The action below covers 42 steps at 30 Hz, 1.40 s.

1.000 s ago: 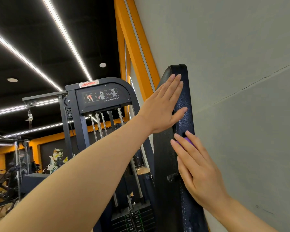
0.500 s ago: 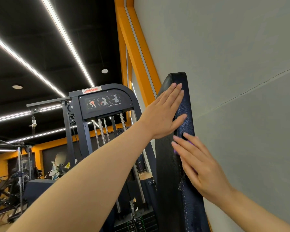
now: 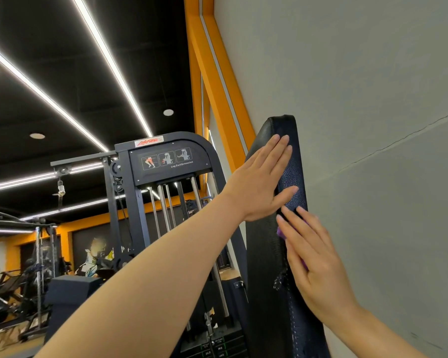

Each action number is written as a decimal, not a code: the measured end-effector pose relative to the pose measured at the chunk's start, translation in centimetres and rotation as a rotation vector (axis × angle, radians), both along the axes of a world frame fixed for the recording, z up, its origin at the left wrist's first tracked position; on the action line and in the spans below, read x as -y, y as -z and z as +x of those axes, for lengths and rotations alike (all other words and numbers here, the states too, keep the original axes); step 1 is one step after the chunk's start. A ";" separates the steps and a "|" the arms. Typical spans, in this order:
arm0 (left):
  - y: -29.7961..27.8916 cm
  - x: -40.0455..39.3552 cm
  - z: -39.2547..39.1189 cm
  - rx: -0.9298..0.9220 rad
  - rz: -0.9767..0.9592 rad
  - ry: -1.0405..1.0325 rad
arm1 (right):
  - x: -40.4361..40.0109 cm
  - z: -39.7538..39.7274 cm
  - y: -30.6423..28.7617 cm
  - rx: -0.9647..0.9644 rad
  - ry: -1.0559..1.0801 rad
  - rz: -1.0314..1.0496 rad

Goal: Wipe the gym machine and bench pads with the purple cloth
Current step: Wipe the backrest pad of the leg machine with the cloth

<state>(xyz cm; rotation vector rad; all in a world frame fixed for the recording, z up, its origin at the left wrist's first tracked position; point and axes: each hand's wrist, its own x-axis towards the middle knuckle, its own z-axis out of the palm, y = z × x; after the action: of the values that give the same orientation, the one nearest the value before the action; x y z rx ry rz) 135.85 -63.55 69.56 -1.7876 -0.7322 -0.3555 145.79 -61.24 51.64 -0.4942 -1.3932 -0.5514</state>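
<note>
My right hand lies flat with the fingers straight, pressing the purple cloth against the narrow edge of the upright black pad. Only slivers of the cloth show, one by my fingertips and one under the palm; the rest is hidden beneath the hand. My left hand is also spread wide and holds nothing, its palm braced on the pad's broad face just above the right hand, the thumb reaching across the pebbled edge.

The pad stands close beside the grey wall, its rounded top near the orange trim. Lower on the seam I can see worn, flaking stitching. Behind my left arm is the leg curl machine with its instruction plate, guide rods and weight stack.

As I judge it, I am mid-way through this one pad: the cloth sits around its middle height, so the top stretch under my left hand and the lower run remain to be covered. The machine frame and any other pads look untouched, though I cannot tell that for certain.
</note>
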 end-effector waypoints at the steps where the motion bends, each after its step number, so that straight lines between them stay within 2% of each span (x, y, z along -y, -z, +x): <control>1: 0.0 0.0 0.0 0.002 0.001 -0.003 | 0.1 -0.4 0.5 -0.012 -0.010 -0.013; 5: 0.1 0.0 -0.1 -0.018 0.046 0.007 | 0.5 -1.0 5.5 0.122 0.064 -0.010; 8: 1.3 -0.4 -0.9 -0.199 0.108 0.116 | 0.5 -0.2 5.9 0.195 0.083 0.004; 10: 2.1 -0.8 -1.8 -0.266 0.120 0.161 | 0.5 0.2 4.1 0.131 0.058 -0.010; 12: 2.7 -0.8 -2.4 -0.249 0.109 0.168 | 0.6 0.0 2.6 0.001 0.014 -0.071; 14: 2.9 -0.6 -2.7 -0.241 0.093 0.158 | 1.0 -1.0 3.1 -0.050 -0.007 -0.140; 19: 3.4 -0.2 -2.4 -0.222 0.075 0.131 | 2.2 -2.7 12.3 0.192 0.131 -0.145; 21: 3.9 -0.3 -2.3 -0.202 0.080 0.141 | 2.0 -2.1 12.2 0.227 0.132 -0.118; 25: 4.7 -0.2 -2.3 -0.152 0.059 0.140 | 1.6 -2.1 6.5 0.010 0.018 -0.156; 27: 4.9 0.0 -2.4 -0.136 0.036 0.120 | 1.7 -3.0 6.1 -0.081 0.001 -0.200; 29: 5.2 0.3 -2.5 -0.132 0.026 0.102 | 2.2 -4.1 9.7 -0.051 0.032 -0.217; 31: 5.6 0.6 -2.5 -0.138 0.012 0.075 | 3.0 -4.9 14.8 0.057 0.097 -0.216; 33: 6.2 0.6 -2.6 -0.137 0.012 0.055 | 3.2 -4.7 17.3 0.104 0.113 -0.214; 39: 7.5 0.5 -3.0 -0.113 0.017 0.089 | 2.3 -4.0 9.9 -0.043 0.023 -0.222; 42: 7.5 0.6 -3.0 -0.115 0.017 0.077 | 2.8 -5.1 13.1 -0.062 0.043 -0.269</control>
<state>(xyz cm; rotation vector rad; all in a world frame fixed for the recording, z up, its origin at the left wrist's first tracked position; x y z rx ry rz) 132.86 -64.16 62.07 -1.8076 -0.5794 -0.3062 140.74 -64.04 38.52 -0.7527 -1.4072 -0.3814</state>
